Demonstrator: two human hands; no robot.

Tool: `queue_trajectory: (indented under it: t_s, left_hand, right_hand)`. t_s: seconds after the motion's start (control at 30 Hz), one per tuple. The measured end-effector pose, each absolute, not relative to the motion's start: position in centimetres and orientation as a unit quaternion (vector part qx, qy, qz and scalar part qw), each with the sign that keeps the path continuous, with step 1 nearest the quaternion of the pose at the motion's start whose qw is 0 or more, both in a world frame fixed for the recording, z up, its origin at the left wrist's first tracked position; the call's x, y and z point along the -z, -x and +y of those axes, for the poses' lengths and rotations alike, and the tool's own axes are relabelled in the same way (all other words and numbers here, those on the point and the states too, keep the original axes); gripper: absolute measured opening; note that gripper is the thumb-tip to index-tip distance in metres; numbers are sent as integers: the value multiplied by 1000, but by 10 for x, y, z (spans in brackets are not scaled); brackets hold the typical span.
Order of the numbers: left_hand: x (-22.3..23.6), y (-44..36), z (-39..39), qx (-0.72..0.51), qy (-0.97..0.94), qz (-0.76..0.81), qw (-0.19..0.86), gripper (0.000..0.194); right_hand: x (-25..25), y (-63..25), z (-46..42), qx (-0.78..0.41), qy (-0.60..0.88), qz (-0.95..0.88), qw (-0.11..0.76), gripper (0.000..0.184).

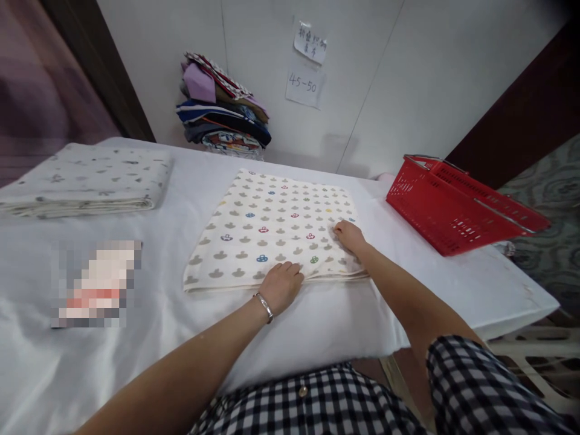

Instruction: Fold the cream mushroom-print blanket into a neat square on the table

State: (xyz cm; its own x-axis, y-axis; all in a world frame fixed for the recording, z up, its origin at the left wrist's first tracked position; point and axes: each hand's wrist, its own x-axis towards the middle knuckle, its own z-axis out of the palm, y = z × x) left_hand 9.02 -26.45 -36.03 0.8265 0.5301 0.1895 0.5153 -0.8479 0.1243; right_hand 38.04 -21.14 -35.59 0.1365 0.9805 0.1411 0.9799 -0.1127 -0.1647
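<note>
A folded cream cloth (272,205) printed with grey shapes and a few coloured ones lies on the table in front of me. At its near edge is my left hand (283,285), fingers bent and close together over the border; the thumb is hidden. My right hand (350,235) rests on the cloth's right side, its fingers curled against the fabric. Small creases run through the cloth between the two hands, and several layers show along the front edge. A silver bracelet (265,307) circles my left wrist.
The table wears a white cover (335,326). On the left lie another folded patterned cloth (99,175) and a blurred-out flat item (99,284). A stack of folded fabrics (224,109) stands by the wall. To the right sits a red basket (462,205).
</note>
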Motion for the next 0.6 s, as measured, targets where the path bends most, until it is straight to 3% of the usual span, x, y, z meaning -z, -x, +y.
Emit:
queue_trajectory:
  t_s: [0.13,0.27,0.37,0.6]
  left_hand:
    - [356,-89,-263,-94,-957,269,48,16]
    - [355,-89,-263,-93,-958,266,49,16]
    - [356,-89,-262,-88,-959,266,48,15]
    - [357,-89,-262,-98,-958,265,56,16]
  right_hand:
    - [356,-384,-206,-15,756,-640,134,22]
    - [350,-392,-200,-76,756,-634,144,12]
    - [338,-395,-201,-106,758,-621,173,17]
    - [322,-373,-273,-238,688,-633,264,21]
